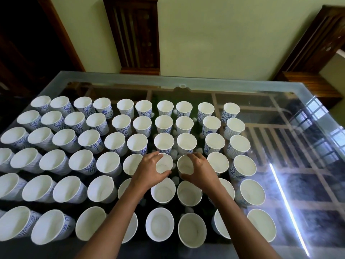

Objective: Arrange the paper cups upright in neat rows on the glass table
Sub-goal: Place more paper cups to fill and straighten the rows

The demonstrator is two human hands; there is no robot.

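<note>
Left hand [149, 171] clasps one paper cup [165, 165], right hand [202, 173] its neighbour [184, 166].
Each grip curls over the rim, seemingly squaring both with the rows [115, 142] on the glass desk [280, 116].

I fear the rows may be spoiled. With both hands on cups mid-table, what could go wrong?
The left hand grips one cup and the right hand a second cup, with neighbours close; a nudge may topple them. Both forearms pass over the near rows and could knock cups there.
</note>
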